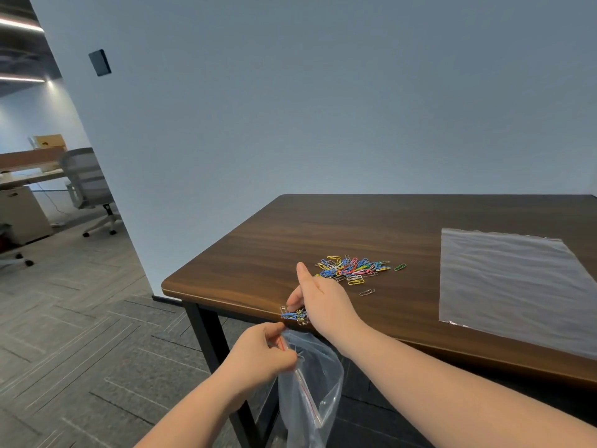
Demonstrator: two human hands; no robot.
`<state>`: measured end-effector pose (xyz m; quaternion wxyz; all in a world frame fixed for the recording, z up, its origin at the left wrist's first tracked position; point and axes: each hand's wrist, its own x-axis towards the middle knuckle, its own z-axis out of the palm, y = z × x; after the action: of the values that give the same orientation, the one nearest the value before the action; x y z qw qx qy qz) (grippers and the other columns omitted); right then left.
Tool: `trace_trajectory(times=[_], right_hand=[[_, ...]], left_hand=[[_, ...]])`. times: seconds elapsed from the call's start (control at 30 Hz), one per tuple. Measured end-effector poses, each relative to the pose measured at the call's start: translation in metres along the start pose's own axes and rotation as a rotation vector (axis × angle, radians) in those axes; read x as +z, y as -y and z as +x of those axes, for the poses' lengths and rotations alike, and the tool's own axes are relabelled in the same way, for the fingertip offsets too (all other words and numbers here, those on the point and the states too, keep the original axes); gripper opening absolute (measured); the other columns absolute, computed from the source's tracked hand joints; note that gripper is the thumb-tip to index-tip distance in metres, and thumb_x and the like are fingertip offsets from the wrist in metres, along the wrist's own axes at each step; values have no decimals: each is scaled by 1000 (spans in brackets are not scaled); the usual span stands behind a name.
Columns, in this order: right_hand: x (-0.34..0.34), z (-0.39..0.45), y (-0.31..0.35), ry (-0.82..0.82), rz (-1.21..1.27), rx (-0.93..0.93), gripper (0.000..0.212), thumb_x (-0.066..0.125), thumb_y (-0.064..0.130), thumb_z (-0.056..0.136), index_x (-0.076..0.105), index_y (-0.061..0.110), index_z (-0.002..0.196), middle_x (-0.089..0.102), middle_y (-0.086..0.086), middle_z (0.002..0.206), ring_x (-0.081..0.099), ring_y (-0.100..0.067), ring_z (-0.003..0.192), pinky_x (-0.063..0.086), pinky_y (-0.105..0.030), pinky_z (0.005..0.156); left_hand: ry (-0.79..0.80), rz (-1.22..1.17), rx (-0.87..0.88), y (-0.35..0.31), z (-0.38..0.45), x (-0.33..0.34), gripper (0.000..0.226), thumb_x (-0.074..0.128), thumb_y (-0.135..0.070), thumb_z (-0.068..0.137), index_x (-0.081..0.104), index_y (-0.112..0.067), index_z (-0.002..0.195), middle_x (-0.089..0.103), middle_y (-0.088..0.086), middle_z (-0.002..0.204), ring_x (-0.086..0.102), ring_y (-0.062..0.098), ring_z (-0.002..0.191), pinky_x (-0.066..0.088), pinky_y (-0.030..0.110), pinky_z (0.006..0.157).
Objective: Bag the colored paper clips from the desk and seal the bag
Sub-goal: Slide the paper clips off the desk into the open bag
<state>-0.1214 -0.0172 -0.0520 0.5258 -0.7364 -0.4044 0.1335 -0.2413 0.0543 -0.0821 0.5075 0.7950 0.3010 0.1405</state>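
Observation:
A pile of colored paper clips [353,268] lies on the brown desk [387,227]. My right hand [319,299] rests at the desk's front edge, its fingers on a small bunch of clips [293,315] right at the rim. Just below that edge my left hand [258,354] pinches the mouth of a clear zip bag [310,383] with a red seal line, which hangs open beneath the bunch. A single green clip [400,267] and a grey clip [367,291] lie apart from the pile.
A second, larger clear plastic bag [517,279] lies flat on the desk's right side. A grey wall stands behind the desk. To the left are carpet floor, an office chair [87,185] and other desks.

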Motion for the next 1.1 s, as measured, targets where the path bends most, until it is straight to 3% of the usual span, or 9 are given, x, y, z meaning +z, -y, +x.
trace_trajectory(times=[0.13,0.2,0.23,0.3,0.43,0.53,0.67,0.87,1.1], right_hand=[[2,-4,1,-32,-5,-3,72,21,44,101,73,2,74,75,-8,83,64,-16,84,43,-31,82],[1,-3,1,-49,1,2,72,21,43,101,73,1,74,75,-8,82,65,-17,84,44,-33,86],[1,-3,1,-55,3,5,72,21,43,101,73,1,75,75,-7,81,65,-17,84,45,-33,87],[1,-4,1,-63,15,7,71,21,43,101,73,2,77,74,-6,82,65,-17,85,45,-33,87],[0,-9,2,-60,42,26,70,21,44,101,73,4,77,74,-5,83,64,-15,86,43,-30,84],[2,-15,2,-61,34,6,70,22,44,101,73,4,75,73,-7,82,64,-14,83,45,-31,85],[2,-24,-1,-92,47,-19,68,23,43,101,72,6,71,73,-5,76,63,-11,79,43,-28,85],[2,-29,-1,-110,143,14,69,25,45,100,72,7,67,74,-6,72,64,-10,77,46,-31,87],[2,-29,0,-79,241,89,72,23,47,100,74,8,68,75,-5,72,65,-14,83,49,-39,94]], left_hand=[[1,-18,-10,2,1,-1,32,62,-16,56,69,-15,86,57,-9,60,53,10,63,49,25,73],[0,3,-15,2,2,-2,53,64,-22,51,63,-19,104,61,-5,72,59,12,74,53,31,89],[-5,10,-21,3,3,-3,74,65,-25,49,58,-17,123,61,-4,77,60,12,78,53,35,95],[-9,29,-18,4,2,-2,87,65,-24,51,49,-12,135,61,-4,78,60,10,78,52,35,96],[-6,10,0,3,1,0,73,64,-14,61,52,-15,133,58,-5,69,56,5,65,49,23,76],[-9,7,-9,1,0,0,40,63,-7,67,62,-20,106,53,-5,64,49,5,58,44,23,68],[-3,37,-15,4,2,-2,70,65,-11,66,52,-14,134,56,-4,71,53,5,62,51,30,81],[-6,48,10,2,1,-2,59,65,-13,66,59,-13,124,59,-3,72,56,6,68,51,26,77],[-19,56,12,2,2,0,65,64,-10,69,54,-11,133,58,-6,70,54,3,63,45,21,71]])
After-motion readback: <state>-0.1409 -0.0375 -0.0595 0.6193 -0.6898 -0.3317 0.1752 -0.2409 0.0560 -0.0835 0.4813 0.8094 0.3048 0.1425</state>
